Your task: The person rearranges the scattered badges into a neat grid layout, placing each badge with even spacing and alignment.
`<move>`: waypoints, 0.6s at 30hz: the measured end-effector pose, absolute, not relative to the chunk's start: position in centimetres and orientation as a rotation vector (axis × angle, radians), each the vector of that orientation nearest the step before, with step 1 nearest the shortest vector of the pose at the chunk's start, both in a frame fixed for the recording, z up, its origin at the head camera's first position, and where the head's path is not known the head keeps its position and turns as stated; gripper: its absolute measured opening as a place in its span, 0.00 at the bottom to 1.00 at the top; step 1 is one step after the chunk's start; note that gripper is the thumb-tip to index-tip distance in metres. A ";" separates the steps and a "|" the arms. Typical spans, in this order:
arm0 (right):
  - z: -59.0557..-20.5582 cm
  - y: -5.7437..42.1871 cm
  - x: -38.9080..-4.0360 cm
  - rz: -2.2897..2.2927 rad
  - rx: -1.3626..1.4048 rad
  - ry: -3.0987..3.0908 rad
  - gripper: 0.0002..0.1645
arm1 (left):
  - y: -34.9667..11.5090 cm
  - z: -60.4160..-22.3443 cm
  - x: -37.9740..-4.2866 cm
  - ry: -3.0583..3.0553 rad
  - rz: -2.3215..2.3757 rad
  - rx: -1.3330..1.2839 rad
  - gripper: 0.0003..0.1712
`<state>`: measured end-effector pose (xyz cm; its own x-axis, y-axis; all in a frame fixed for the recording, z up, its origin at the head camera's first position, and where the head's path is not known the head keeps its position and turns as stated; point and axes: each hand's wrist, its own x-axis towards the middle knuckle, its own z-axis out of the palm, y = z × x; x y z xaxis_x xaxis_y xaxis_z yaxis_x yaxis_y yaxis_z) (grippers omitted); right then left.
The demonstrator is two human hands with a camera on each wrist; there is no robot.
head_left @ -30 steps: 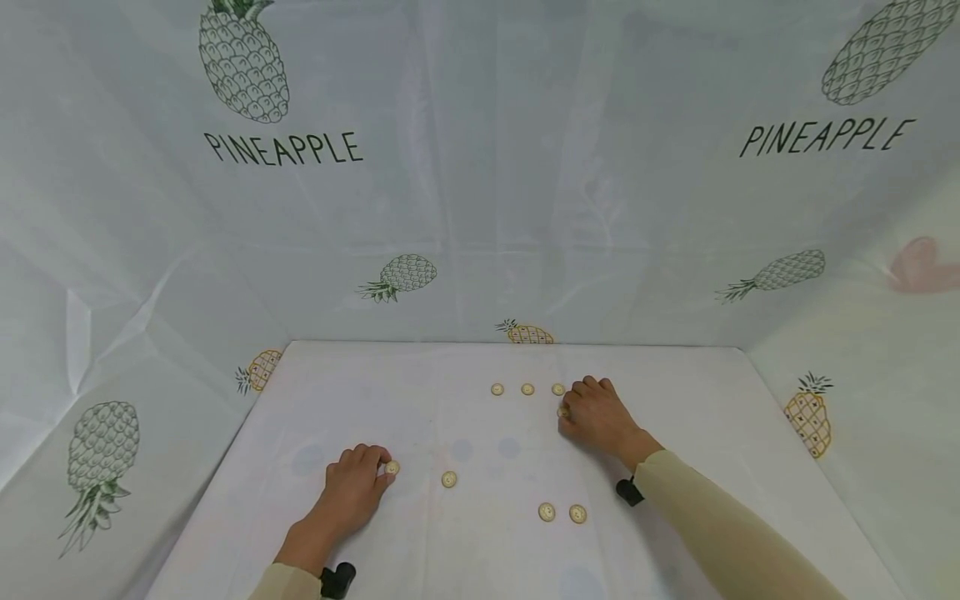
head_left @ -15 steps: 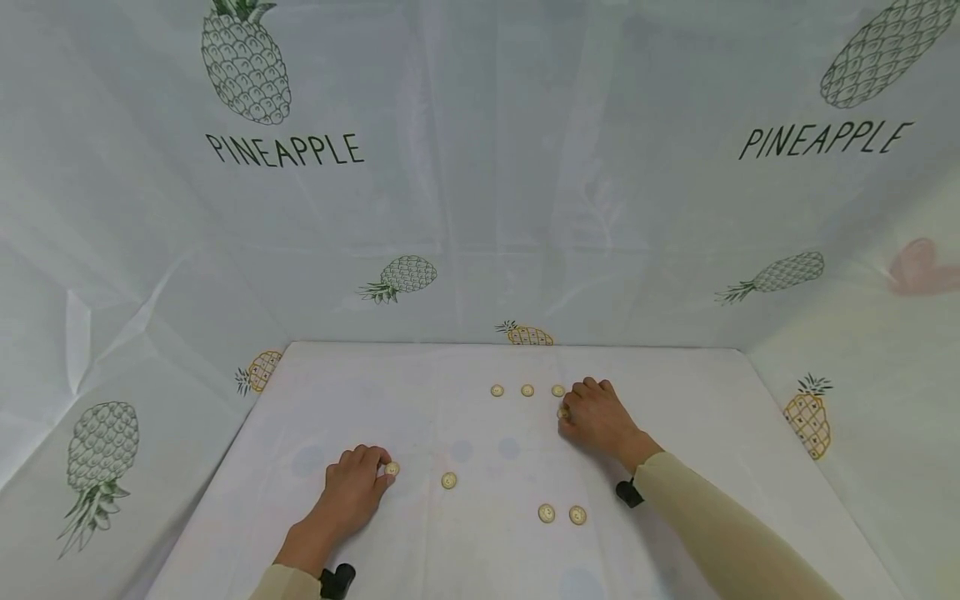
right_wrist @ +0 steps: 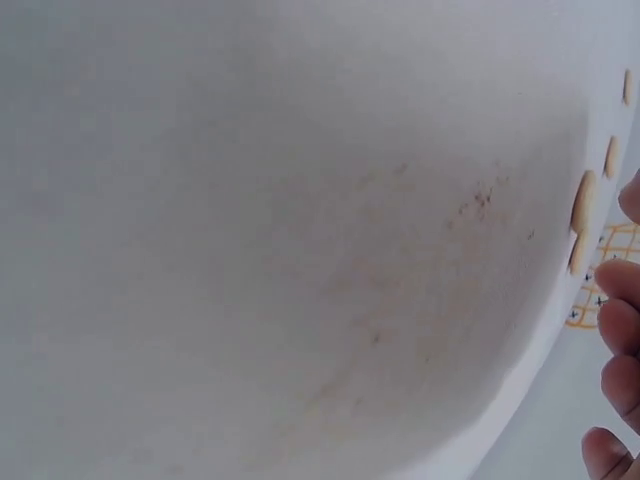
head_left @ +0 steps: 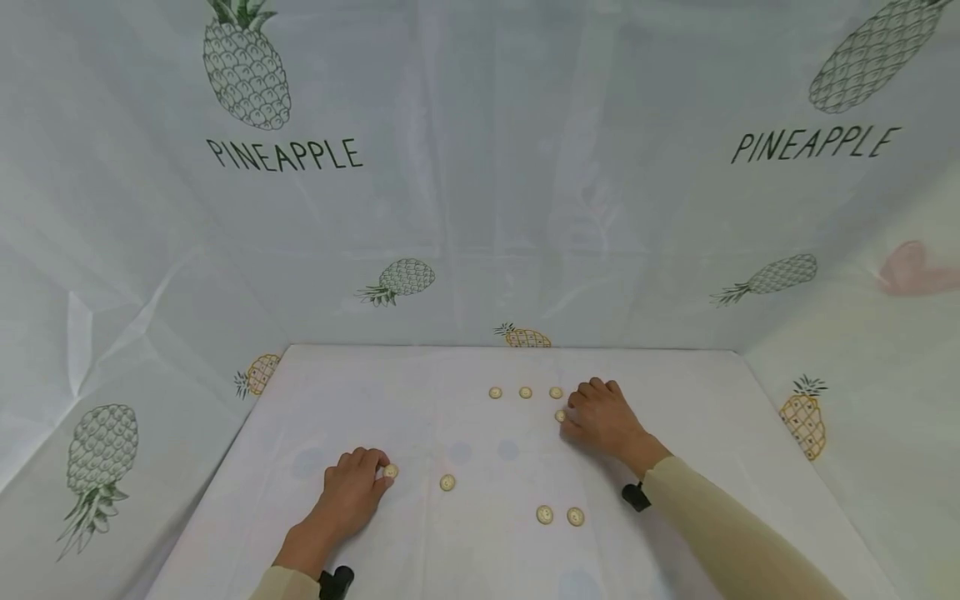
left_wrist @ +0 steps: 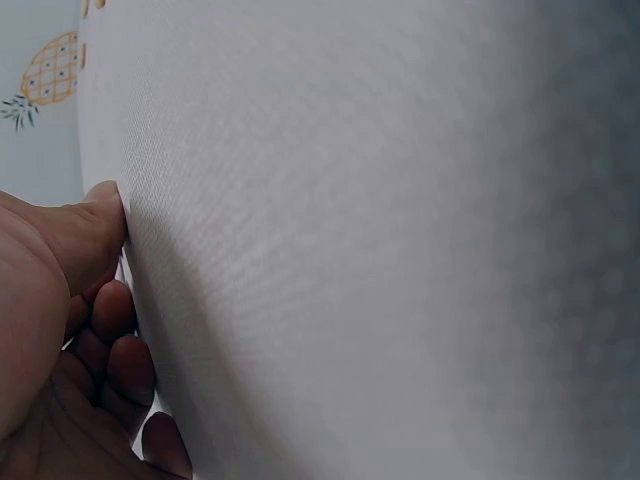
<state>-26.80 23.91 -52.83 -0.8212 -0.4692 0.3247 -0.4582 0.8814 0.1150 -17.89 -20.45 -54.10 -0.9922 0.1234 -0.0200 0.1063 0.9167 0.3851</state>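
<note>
At the left of the table, my left hand (head_left: 352, 487) pinches the edge of a small round beige disc (head_left: 391, 472) between thumb and fingers. The disc has a darker ring and faint marks; its kind is too small to tell. In the left wrist view this disc is hidden behind the thumb (left_wrist: 95, 225). Over the back right, my right hand (head_left: 603, 417) stands with thumb and fingers parted beside another such disc (head_left: 560, 416). The right wrist view shows a gap between that disc (right_wrist: 583, 203) and the fingertips (right_wrist: 620, 325).
Along the back, several matching discs (head_left: 526, 392) lie in a row. One disc (head_left: 447, 482) lies right of my left hand, and a pair of discs (head_left: 545, 515) sits nearer the front. White cloth covers the table (head_left: 360, 375); pineapple-printed sheets (head_left: 480, 192) hang around it.
My right hand has loosened and drawn slightly right, off the disc it was touching, which now shows more fully. The left hand has stayed on its disc.
</note>
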 end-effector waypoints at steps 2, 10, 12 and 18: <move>-52.9 24.3 -26.5 -0.048 0.678 -2.697 0.17 | -20.5 -54.2 -17.9 3.036 0.602 0.185 0.12; -52.5 27.3 -24.5 0.027 0.688 -2.633 0.11 | -20.5 -54.4 -17.8 3.027 0.586 0.193 0.12; -52.1 28.4 -23.9 0.022 0.690 -2.620 0.11 | -20.5 -54.3 -17.8 3.034 0.571 0.210 0.12; -51.1 31.6 -21.8 -0.021 0.711 -2.573 0.11 | -20.4 -54.1 -17.8 3.062 0.519 0.231 0.12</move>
<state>-21.83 31.65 -51.11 -0.7566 -0.4890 0.4340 -0.4820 0.8657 0.1351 -17.77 -20.42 -54.15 -0.9886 0.1504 -0.0023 0.1412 0.9335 0.3296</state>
